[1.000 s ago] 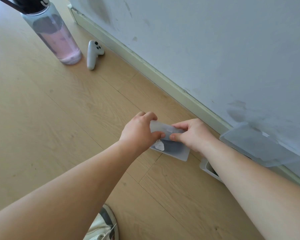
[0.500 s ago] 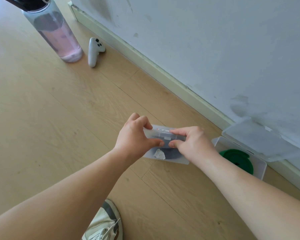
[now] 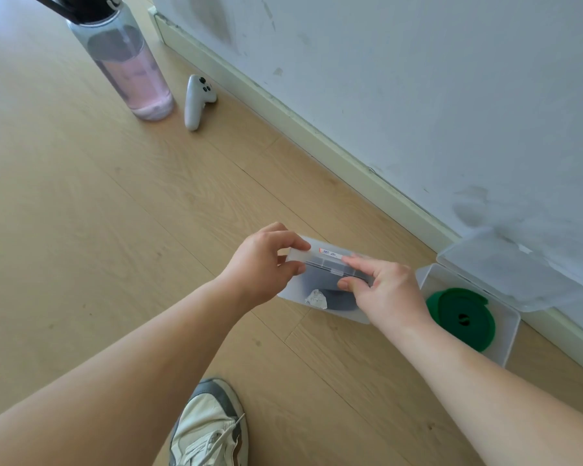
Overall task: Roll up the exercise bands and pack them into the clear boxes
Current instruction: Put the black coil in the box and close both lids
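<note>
Your white sneaker stands on the wooden floor as both forearms reach ahead to a small clear box set on the boards. Your left hand grips the left end of its hinged lid, thumb and fingers curled round the edge; your right hand pinches the lid's front edge. A rolled dark grey band lies inside. Just right, a second clear box sits open, holding a coiled green band, its lid tipped back against the wall. Farther off, a white controller lies beside a water bottle.
</note>
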